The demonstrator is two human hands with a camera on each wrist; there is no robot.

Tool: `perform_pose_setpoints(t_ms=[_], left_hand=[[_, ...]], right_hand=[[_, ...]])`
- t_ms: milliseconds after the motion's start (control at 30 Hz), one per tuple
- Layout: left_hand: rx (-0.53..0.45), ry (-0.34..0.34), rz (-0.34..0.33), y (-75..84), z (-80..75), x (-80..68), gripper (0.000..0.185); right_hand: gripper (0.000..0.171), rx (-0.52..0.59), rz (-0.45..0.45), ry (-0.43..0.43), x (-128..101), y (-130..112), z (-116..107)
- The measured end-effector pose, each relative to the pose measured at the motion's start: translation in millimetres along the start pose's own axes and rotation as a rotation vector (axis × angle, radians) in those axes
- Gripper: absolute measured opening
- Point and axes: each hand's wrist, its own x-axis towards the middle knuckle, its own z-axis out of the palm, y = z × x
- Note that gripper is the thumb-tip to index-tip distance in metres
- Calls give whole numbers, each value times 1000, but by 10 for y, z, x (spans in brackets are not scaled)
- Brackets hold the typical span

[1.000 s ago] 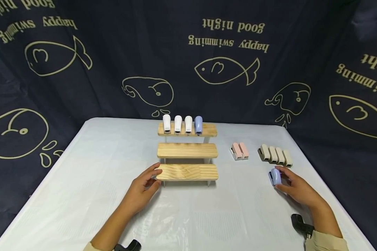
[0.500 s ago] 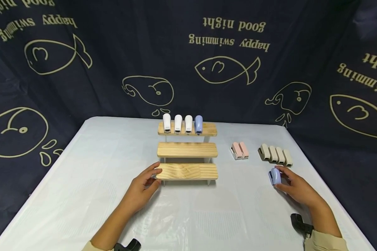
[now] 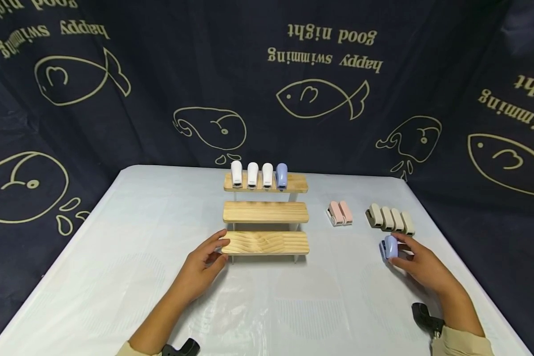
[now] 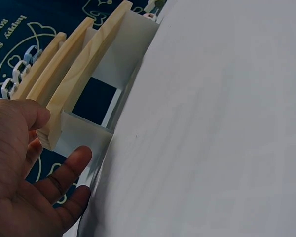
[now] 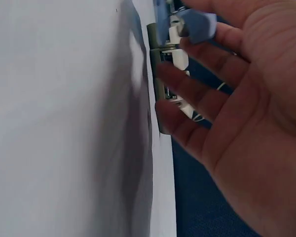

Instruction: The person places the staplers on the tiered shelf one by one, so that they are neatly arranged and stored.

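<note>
In the head view, my right hand (image 3: 420,262) pinches a small light-blue stapler (image 3: 390,246) between thumb and fingers, at the right of the table. The right wrist view shows this blue stapler (image 5: 200,24) at the top, partly covered by the fingers; the other fingers spread loosely. My left hand (image 3: 202,269) holds the left end of the lowest board of a three-tier wooden display stand (image 3: 267,242). In the left wrist view, its fingers lie about the board's end (image 4: 52,126), with two lower fingers free of it. On the top tier stand white staplers (image 3: 252,175) and one blue stapler (image 3: 282,176).
Two pink staplers (image 3: 339,213) lie side by side right of the stand. Several cream staplers (image 3: 390,219) form a row just beyond my right hand. White cloth covers the table (image 3: 311,306); a dark printed curtain (image 3: 249,59) hangs behind it.
My right hand has shifted very slightly away from me with the blue stapler, which looks a little raised. The left hand has stayed at the stand.
</note>
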Motion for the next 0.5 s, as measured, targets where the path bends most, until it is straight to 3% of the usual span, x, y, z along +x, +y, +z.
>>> perform_pose_setpoints(t_ms=[167, 500], left_hand=[[15, 3, 8, -8, -6, -1, 35], [37, -25, -14, -18, -7, -5, 35]], right_hand=[[67, 47, 1, -6, 20, -63, -14], [65, -84, -144, 57, 103, -312, 15]])
